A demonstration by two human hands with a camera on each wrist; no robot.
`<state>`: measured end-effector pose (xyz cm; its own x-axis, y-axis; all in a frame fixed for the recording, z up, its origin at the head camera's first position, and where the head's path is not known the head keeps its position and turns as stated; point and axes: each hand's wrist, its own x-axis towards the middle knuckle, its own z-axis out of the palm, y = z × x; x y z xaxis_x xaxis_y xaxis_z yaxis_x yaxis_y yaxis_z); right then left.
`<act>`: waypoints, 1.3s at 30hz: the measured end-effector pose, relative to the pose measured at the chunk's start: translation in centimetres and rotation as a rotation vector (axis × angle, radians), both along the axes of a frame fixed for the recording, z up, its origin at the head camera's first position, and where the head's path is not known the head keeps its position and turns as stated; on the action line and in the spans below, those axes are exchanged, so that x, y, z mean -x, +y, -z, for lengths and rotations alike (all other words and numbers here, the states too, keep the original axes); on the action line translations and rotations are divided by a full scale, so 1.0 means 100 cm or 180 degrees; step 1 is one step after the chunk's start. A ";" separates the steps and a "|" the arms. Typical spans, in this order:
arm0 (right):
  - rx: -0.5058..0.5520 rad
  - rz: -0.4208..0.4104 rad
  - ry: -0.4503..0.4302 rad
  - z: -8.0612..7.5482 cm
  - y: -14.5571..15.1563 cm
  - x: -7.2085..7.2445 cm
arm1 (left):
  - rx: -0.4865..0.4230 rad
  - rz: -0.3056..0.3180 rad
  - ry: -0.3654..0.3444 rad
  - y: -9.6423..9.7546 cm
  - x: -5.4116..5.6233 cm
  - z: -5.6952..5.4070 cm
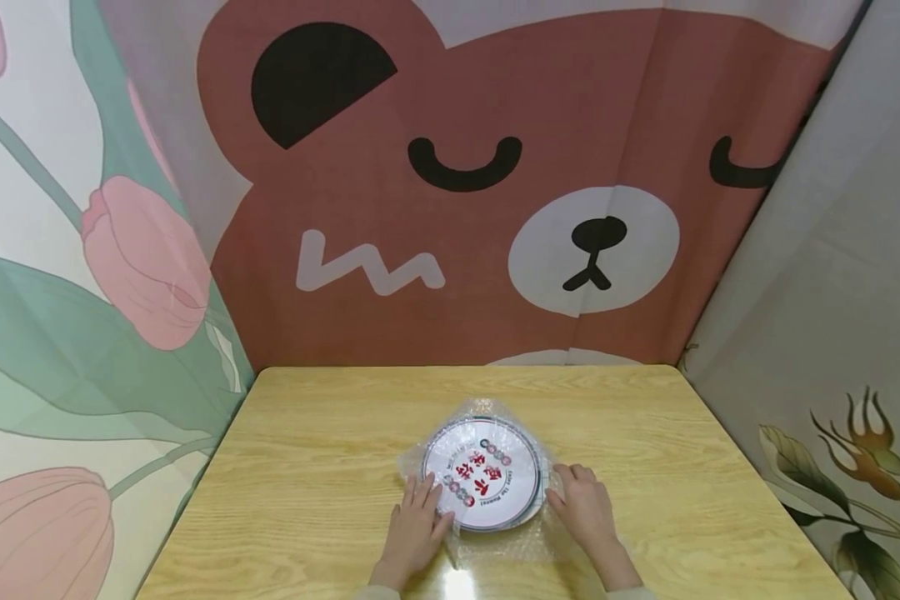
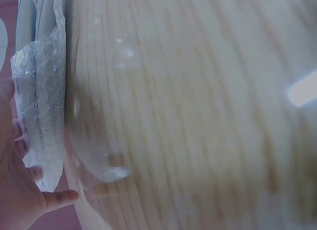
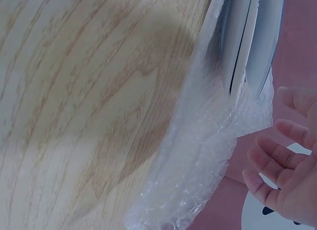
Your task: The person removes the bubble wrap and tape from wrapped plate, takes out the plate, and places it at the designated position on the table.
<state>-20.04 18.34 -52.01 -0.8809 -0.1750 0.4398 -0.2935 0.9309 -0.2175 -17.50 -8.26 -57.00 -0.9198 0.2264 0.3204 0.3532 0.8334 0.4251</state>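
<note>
A stack of round white plates (image 1: pixel 482 475) sits on bubble wrap (image 1: pixel 483 408) near the front of the table. The top plate carries red characters and a dark blue rim. At the stack's left edge is my left hand (image 1: pixel 414 527), its fingertips over the wrap and rim. In the left wrist view the thumb of that hand (image 2: pixel 22 190) sticks out beside the wrap, which covers the plates' side. My right hand (image 1: pixel 588 512) is by the right edge, over the wrap. The right wrist view shows its fingers loosely bent, with nothing between them, and bare plate edges (image 3: pixel 241 47).
The wood-grain table (image 1: pixel 307 467) extends around the stack. Behind it hangs a bear-print cloth (image 1: pixel 375 333); a tulip-print curtain (image 1: pixel 150 267) is on the left and a flowered pale curtain (image 1: pixel 810 333) on the right.
</note>
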 end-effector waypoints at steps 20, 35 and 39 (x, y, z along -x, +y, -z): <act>0.0008 -0.0007 -0.0058 -0.002 -0.006 0.005 | 0.0104 -0.0076 -0.0310 0.000 0.004 0.003; 0.0018 -0.0080 0.0061 -0.001 -0.015 0.008 | 0.0139 -0.0083 -0.0294 0.001 0.002 0.002; 0.0001 -0.0074 0.0032 0.000 -0.018 0.009 | 0.0142 -0.0082 -0.0299 0.001 0.002 0.001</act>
